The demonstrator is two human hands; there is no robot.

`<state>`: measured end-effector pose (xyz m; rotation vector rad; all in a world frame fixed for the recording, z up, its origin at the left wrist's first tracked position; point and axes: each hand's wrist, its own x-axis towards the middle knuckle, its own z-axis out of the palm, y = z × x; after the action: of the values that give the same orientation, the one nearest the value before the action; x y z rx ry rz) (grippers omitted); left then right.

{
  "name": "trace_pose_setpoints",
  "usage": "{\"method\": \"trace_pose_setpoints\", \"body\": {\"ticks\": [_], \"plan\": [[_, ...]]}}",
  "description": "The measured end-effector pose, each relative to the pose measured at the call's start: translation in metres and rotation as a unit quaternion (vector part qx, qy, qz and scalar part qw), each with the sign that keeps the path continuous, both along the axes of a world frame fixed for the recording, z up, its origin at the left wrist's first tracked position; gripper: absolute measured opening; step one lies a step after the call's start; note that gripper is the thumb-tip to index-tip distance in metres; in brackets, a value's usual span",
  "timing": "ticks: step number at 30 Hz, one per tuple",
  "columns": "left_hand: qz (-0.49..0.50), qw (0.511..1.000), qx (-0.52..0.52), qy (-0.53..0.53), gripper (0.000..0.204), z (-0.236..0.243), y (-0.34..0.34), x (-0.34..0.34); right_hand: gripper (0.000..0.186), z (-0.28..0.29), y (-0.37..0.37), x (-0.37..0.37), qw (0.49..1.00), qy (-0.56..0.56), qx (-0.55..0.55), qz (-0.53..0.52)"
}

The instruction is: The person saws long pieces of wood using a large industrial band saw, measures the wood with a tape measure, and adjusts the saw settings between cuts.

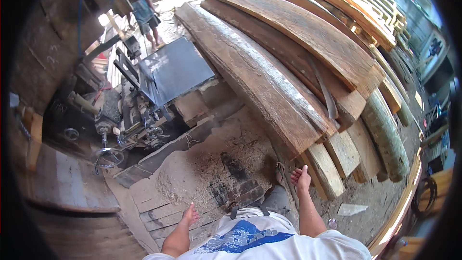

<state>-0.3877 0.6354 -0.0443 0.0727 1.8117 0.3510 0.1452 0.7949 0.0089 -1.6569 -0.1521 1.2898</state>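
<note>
My left hand [191,215] hangs in the air above the slatted wooden floor, fingers stretched out and nothing in it. On the other side, my right hand [301,178] holds nothing, its fingers loosely bent and apart. It is closest to the sawn end of a thick timber beam [323,171] at the bottom of the wood stack; I cannot tell whether it touches the beam. Broad rough planks [250,72] lie stacked above that beam, with a curved thin blade-like strip [326,89] resting on them.
A woodworking machine with a flat grey metal table [180,70] and a handwheel [107,158] stands at left. Sawdust and shavings [180,173] cover the floor before me. A round log [385,137] lies right of the planks. Another person [146,14] stands beyond the machine.
</note>
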Motion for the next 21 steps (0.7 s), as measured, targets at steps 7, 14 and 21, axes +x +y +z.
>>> {"method": "trace_pose_setpoints", "body": {"ticks": [7, 14, 21], "plan": [[0.021, 0.987, 0.054, -0.148, 0.100, -0.015, 0.153, 0.194, 0.099, -0.006, 0.139, 0.097, 0.961, 0.234, 0.111, -0.092], [0.128, 0.933, -0.029, -0.334, 0.102, -0.010, 0.257, 0.390, 0.107, 0.042, 0.179, 0.110, 0.929, 0.351, 0.116, -0.006], [0.300, 0.835, 0.189, -0.421, 0.077, 0.002, 0.307, 0.461, 0.095, 0.049, 0.190, 0.116, 0.911, 0.365, 0.190, 0.036]]}}
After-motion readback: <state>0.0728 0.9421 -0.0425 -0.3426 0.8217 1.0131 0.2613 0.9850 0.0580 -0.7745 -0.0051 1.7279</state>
